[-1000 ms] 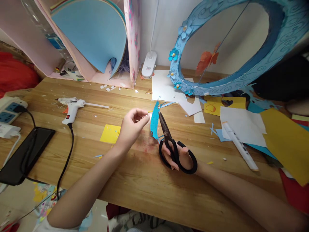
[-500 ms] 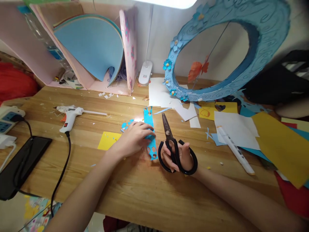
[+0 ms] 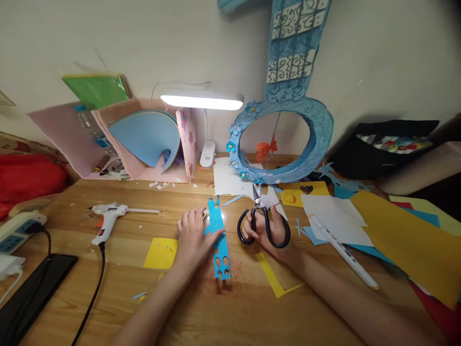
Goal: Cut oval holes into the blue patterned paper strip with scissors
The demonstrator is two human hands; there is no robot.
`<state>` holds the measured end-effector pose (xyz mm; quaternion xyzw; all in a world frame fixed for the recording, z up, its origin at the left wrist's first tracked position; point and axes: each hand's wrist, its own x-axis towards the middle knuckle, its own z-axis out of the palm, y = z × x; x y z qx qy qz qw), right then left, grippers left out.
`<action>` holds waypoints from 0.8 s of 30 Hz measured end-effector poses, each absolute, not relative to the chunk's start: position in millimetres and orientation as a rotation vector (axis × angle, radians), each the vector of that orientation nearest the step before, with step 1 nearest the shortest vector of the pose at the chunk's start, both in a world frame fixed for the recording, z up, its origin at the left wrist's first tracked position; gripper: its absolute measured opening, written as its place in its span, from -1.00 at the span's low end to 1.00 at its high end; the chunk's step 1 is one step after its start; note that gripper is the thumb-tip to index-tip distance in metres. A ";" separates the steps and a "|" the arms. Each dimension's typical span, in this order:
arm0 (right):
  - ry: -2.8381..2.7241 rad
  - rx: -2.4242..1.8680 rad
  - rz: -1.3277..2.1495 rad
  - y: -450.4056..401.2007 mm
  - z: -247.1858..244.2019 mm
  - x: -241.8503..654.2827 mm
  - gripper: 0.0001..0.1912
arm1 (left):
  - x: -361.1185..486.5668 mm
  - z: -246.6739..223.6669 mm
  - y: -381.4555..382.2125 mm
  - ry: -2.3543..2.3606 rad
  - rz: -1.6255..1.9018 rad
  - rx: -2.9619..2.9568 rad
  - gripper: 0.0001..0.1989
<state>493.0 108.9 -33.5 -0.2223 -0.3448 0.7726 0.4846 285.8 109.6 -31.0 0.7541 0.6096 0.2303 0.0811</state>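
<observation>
My left hand (image 3: 194, 235) rests palm down with its fingers spread, its thumb on the edge of a blue paper strip (image 3: 216, 218). Holes are cut at both ends of the strip, which lies lengthwise on the wooden table (image 3: 173, 302). To its right, my right hand (image 3: 262, 228) is wrapped round the black handles of the scissors (image 3: 257, 199), whose blades point away from me. Small blue pieces are partly hidden behind my left hand. Beneath my right wrist lies a thin yellow paper offcut (image 3: 272, 278).
A glue gun (image 3: 108, 221) with its cord and a yellow square (image 3: 158, 253) are at left. Behind stand a pink organizer (image 3: 189, 144), a lit lamp (image 3: 201, 102) and a blue guitar-shaped craft (image 3: 322, 125). Papers and a white marker (image 3: 345, 252) lie at right.
The view has tilted up, showing the lamp and more of the blue craft. My left hand has shifted left off most of the strip, its fingers spread. The scissors remain in my right hand.
</observation>
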 end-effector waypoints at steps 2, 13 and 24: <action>-0.723 -0.544 1.920 113.7 -36.1 496.0 -0.38 | 284.0 -33.8 111.0 1.832 0.665 2.194 -0.36; -0.587 -0.518 1.916 116.4 -37.9 495.4 -0.58 | 293.0 -20.4 101.6 1.574 0.912 2.060 -0.97; -1.073 -0.745 1.750 108.4 -38.4 494.4 -0.69 | 305.6 -17.0 103.3 1.159 1.422 2.713 -0.80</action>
